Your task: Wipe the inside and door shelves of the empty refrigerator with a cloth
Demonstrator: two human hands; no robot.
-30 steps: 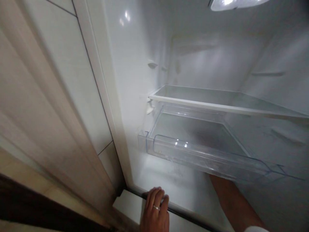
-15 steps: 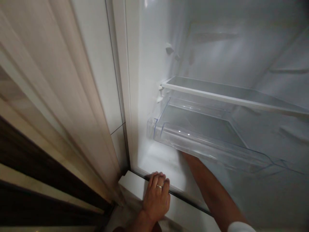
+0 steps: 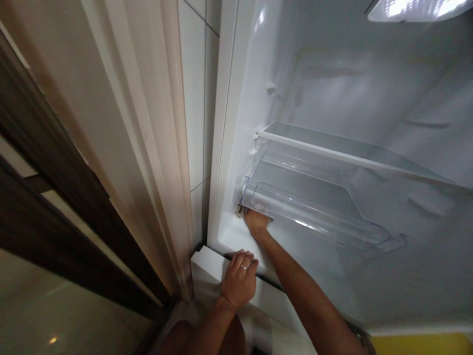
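My left hand (image 3: 239,282), with a ring on one finger, has its fingers curled together over the top edge of a white lower door (image 3: 211,261) beneath the fridge compartment. My right hand (image 3: 257,220) reaches into the bottom of the fridge, under a clear plastic drawer (image 3: 318,214). Its closed fingers press a greyish-brown cloth (image 3: 239,212) against the lower part of the white side wall (image 3: 231,162). The drawer's transparent front partly covers these fingers, and most of the cloth is hidden.
Above the drawer, a glass shelf with a white rim (image 3: 318,147) spans the compartment. A lit lamp (image 3: 414,9) is at the top right. Left of the fridge stand white tiles (image 3: 194,123) and a wooden door frame (image 3: 162,148). Something yellow (image 3: 421,344) shows at the lower right.
My right hand has come into sight, moving left to the side wall with the cloth. My left hand stays on the door edge. The view has shifted, bringing in the lamp.
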